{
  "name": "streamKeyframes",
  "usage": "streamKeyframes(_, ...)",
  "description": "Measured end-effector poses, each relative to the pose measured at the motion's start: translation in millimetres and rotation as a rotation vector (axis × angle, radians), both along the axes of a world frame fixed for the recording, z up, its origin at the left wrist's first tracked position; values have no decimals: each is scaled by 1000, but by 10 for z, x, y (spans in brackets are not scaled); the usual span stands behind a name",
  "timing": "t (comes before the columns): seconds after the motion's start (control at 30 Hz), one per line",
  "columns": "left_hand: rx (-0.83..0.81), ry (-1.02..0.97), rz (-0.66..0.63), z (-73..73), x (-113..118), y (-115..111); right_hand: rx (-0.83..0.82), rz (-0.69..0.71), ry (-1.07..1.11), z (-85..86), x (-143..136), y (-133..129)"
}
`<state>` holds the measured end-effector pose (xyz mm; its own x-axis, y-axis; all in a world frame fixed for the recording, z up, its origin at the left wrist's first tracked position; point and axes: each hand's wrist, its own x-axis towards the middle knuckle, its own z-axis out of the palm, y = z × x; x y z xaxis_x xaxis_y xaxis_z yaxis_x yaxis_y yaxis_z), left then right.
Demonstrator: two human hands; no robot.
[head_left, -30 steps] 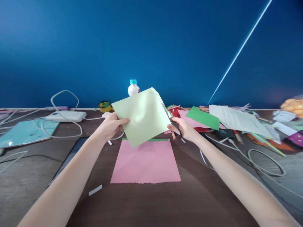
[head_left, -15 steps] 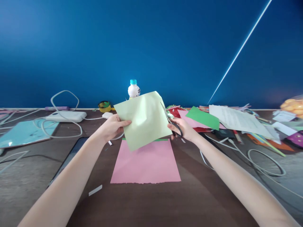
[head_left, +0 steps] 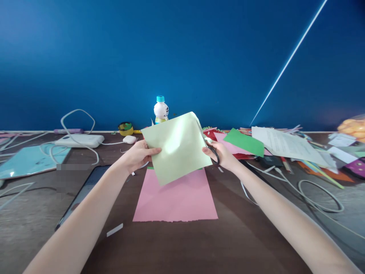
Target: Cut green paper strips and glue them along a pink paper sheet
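A pale green sheet of paper (head_left: 176, 148) is held tilted in the air, pinched at its left edge by my left hand (head_left: 139, 155). My right hand (head_left: 219, 152) is closed around the black handle of a pair of scissors (head_left: 216, 156) at the sheet's right edge. Their blades run up along that edge and are partly hidden by the paper, so how wide they stand apart is unclear. Beneath, a pink sheet of paper (head_left: 175, 201) lies flat on the dark table, its near edge ragged. A green strip shows at its far edge.
A small bottle with a turquoise cap (head_left: 161, 108) stands by the blue wall. Left are a tablet (head_left: 82, 194), a white power bank (head_left: 82, 140), cables and a light blue folder (head_left: 31, 160). Right lie a green paper (head_left: 244, 142), a printed sheet (head_left: 288, 144) and more cables.
The pale green sheet has shifted slightly right and down, along with my left hand. The scissors' blades now lie closer along the paper's right edge. My right hand has barely moved.
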<state>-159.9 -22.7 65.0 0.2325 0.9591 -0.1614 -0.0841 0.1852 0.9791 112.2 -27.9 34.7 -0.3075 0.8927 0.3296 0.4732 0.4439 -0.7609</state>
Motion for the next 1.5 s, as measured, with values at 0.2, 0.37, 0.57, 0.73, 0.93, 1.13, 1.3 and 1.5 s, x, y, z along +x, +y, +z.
streamKeyframes(0.2, 4, 10, 7, 12, 5, -3, -113, 0, 51, -1, -11, -21)
streamKeyframes(0.37, 3, 13, -1, 10, -1, -5, -206, 3, 119, -8, -41, -46)
streamKeyframes(0.57, 2, 76, -114, -23, -26, -1, 9, -14, 5, 20, -30, -38)
streamKeyframes(0.73, -20, 114, -148, -19, 14, -34, 42, -20, 23, 22, -9, -20)
streamKeyframes(0.93, -20, 120, -155, -48, 20, -33, 11, -46, 51, 20, -15, -32)
streamKeyframes(1.13, -15, 115, -168, -67, 7, -24, -23, -26, 87, 16, 0, -28)
streamKeyframes(1.3, -18, 146, -171, -82, 1, -22, -31, 6, 96, -7, 10, -16)
streamKeyframes(1.5, -20, 175, -189, -97, -8, 2, 8, -21, 87, -19, -1, -10)
